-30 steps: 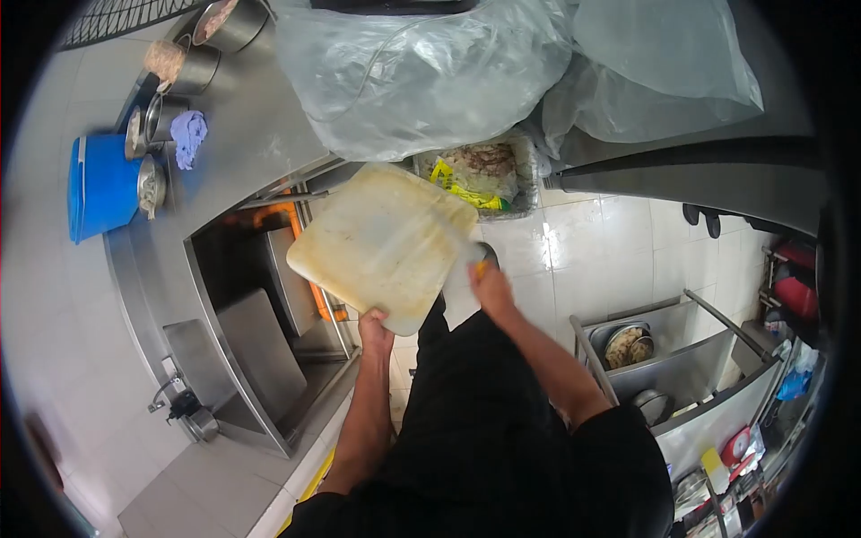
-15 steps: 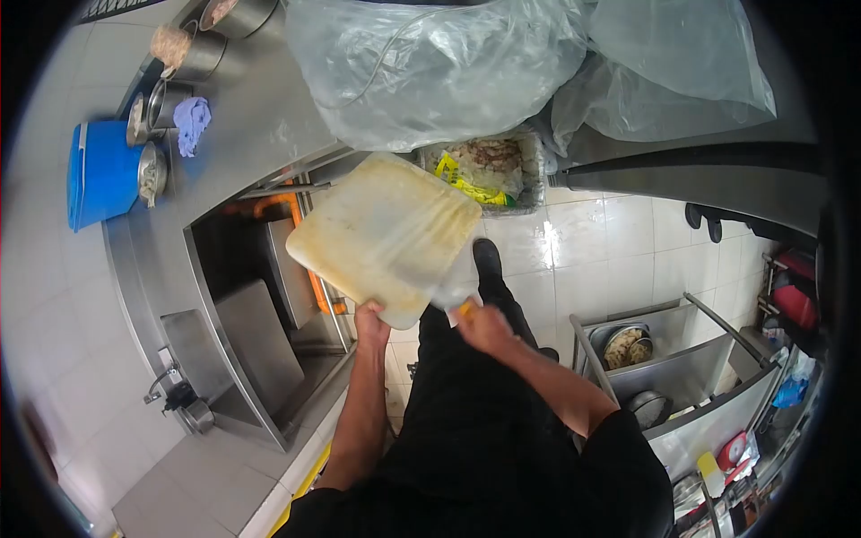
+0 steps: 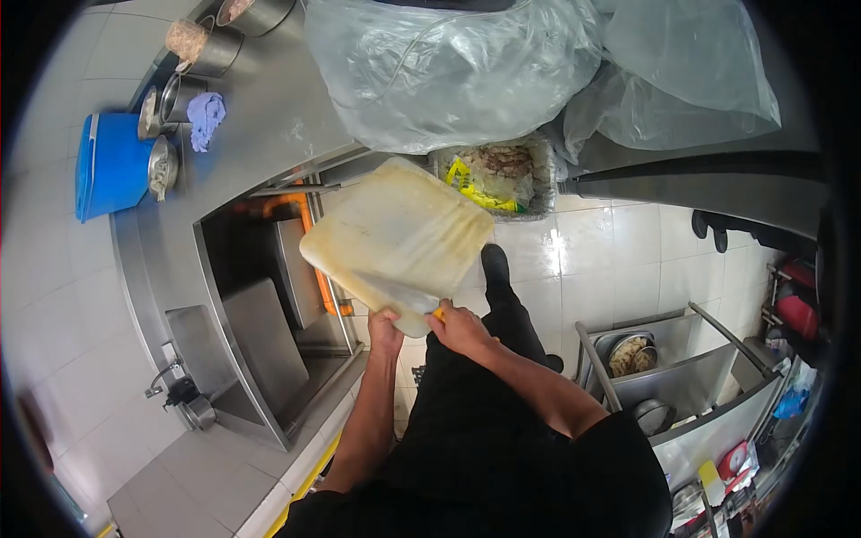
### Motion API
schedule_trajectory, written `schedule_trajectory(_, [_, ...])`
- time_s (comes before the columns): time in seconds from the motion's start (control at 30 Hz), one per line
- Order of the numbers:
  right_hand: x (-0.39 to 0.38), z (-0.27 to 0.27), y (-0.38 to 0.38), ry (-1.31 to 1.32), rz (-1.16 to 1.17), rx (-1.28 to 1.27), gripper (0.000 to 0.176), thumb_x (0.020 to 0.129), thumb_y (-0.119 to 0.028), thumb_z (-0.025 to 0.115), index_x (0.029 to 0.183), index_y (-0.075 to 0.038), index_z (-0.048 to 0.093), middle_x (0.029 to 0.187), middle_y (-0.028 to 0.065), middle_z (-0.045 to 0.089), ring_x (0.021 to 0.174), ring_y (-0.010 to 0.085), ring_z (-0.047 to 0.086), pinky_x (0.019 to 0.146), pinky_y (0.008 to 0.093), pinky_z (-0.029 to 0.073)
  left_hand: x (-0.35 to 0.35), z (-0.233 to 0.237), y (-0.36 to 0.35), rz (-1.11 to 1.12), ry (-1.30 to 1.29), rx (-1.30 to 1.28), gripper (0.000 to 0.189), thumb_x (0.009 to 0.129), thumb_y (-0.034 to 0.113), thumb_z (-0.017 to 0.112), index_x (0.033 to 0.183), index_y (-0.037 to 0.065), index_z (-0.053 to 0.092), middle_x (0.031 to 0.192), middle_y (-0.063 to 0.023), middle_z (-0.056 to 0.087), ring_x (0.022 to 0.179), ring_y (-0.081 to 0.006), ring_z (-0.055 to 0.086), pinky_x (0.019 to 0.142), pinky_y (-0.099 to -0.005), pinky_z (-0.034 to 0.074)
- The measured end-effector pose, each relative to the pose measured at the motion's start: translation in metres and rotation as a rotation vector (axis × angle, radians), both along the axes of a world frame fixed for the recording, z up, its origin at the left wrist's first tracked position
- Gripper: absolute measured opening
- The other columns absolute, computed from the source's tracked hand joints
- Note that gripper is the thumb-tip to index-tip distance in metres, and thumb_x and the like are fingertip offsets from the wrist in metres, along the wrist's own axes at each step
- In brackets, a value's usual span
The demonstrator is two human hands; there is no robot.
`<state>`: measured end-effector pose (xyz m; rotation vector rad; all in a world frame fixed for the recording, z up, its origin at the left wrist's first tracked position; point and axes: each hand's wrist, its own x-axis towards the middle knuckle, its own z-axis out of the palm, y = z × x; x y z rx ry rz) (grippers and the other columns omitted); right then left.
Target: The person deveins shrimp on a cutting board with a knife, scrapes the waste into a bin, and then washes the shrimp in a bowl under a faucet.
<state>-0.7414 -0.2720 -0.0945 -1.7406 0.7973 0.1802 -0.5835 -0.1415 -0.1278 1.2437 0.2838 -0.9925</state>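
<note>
Left hand [image 3: 386,330] grips the tilted cutting board [image 3: 399,235] at centre frame, right hand [image 3: 459,327] clasps a knife [image 3: 401,294] flat against it; a slip could nick the left fingers.

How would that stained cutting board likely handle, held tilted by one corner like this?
Probably stiff: the cutting board shows no bend though the left hand grips only its near corner. Likely fairly light, carried tilted in mid-air that way. Its smeared surface may be slippery under the knife in the right hand.

One board [image 3: 399,235], one knife [image 3: 404,294], two bags [image 3: 448,72]
</note>
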Motion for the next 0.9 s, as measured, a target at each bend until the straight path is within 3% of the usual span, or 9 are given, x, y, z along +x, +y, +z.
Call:
schedule_trajectory(0.13, [-0.026,-0.159,-0.054,0.381,-0.559,-0.206,0.050,0.088,-0.048,0.052,0.084,0.001,0.059,0.069,0.0241,0.063,0.071,0.0388,0.066,0.060,0.0462,0.053,-0.014,0.020,-0.011,0.049,-0.058,0.042,0.075,0.054,-0.005,0.042,0.129,0.001,0.041,0.117,-0.0115,0.054,0.110,-0.0288,0.054,0.094,-0.0408,0.047])
schedule_trajectory(0.2, [-0.027,-0.123,-0.075,0.367,-0.570,-0.258,0.046,0.088,-0.045,0.053,0.089,0.001,0.058,0.072,0.0253,0.063,0.073,0.0397,0.065,0.060,0.0462,0.053,-0.016,0.022,-0.013,0.073,-0.061,0.112,0.072,0.055,-0.006,0.041,0.127,0.000,0.043,0.114,-0.0108,0.055,0.109,-0.0280,0.054,0.093,-0.0395,0.048])
schedule_trajectory(0.27, [-0.001,-0.096,-0.037,0.351,-0.336,-0.197,0.058,0.090,-0.048,0.047,0.112,0.006,0.051,0.083,0.0273,0.065,0.078,0.0405,0.066,0.067,0.0475,0.053,-0.021,0.020,-0.014,0.071,-0.042,0.074,0.072,0.055,-0.006,0.041,0.126,0.000,0.044,0.112,-0.0104,0.055,0.108,-0.0278,0.055,0.093,-0.0389,0.047])
schedule_trajectory(0.33, [0.019,-0.047,0.009,0.000,-0.161,-0.195,0.057,0.090,-0.048,0.046,0.110,0.005,0.053,0.087,0.0282,0.064,0.080,0.0416,0.065,0.072,0.0487,0.052,-0.021,0.018,-0.014,0.066,-0.043,0.034,0.072,0.055,-0.007,0.041,0.126,0.000,0.044,0.111,-0.0100,0.056,0.107,-0.0276,0.055,0.093,-0.0382,0.047])
schedule_trajectory(0.47, [0.007,-0.154,-0.041,0.273,-0.151,-0.054,0.051,0.090,-0.043,0.045,0.107,0.004,0.054,0.091,0.0301,0.063,0.083,0.0409,0.064,0.074,0.0509,0.051,-0.025,0.017,-0.013,0.098,-0.056,0.020,0.069,0.054,-0.008,0.041,0.123,0.000,0.045,0.106,-0.0091,0.055,0.100,-0.0263,0.056,0.091,-0.0374,0.048])
schedule_trajectory(0.53, [-0.016,-0.192,-0.072,0.338,-0.489,-0.238,0.047,0.088,-0.042,0.051,0.095,0.004,0.057,0.078,0.0266,0.064,0.077,0.0408,0.064,0.066,0.0487,0.052,-0.029,0.029,-0.017,0.133,-0.074,0.059,0.068,0.054,-0.008,0.042,0.121,0.000,0.046,0.106,-0.0090,0.055,0.098,-0.0259,0.057,0.088,-0.0364,0.050])
schedule_trajectory(0.6, [-0.004,-0.113,-0.061,0.297,-0.542,-0.179,0.047,0.088,-0.043,0.051,0.095,0.003,0.058,0.078,0.0262,0.064,0.076,0.0417,0.064,0.067,0.0491,0.052,-0.029,0.027,-0.015,0.123,-0.059,0.064,0.068,0.054,-0.008,0.042,0.121,0.000,0.046,0.106,-0.0089,0.055,0.097,-0.0258,0.057,0.087,-0.0359,0.050])
schedule_trajectory(0.73, [0.047,-0.008,0.005,0.052,-0.093,-0.153,0.048,0.089,-0.043,0.051,0.101,0.003,0.056,0.080,0.0291,0.062,0.081,0.0437,0.063,0.068,0.0509,0.051,-0.026,0.003,-0.003,0.124,-0.083,0.078,0.069,0.054,-0.009,0.042,0.122,0.001,0.046,0.106,-0.0085,0.055,0.094,-0.0256,0.058,0.083,-0.0357,0.051])
schedule_trajectory(0.9, [0.010,-0.130,-0.079,0.327,-0.400,-0.121,0.045,0.089,-0.041,0.049,0.097,0.003,0.056,0.084,0.0263,0.064,0.083,0.0398,0.064,0.071,0.0493,0.051,-0.028,0.016,-0.011,0.131,-0.093,0.120,0.073,0.053,-0.005,0.043,0.125,0.004,0.044,0.110,-0.0087,0.055,0.102,-0.0270,0.055,0.091,-0.0390,0.048])
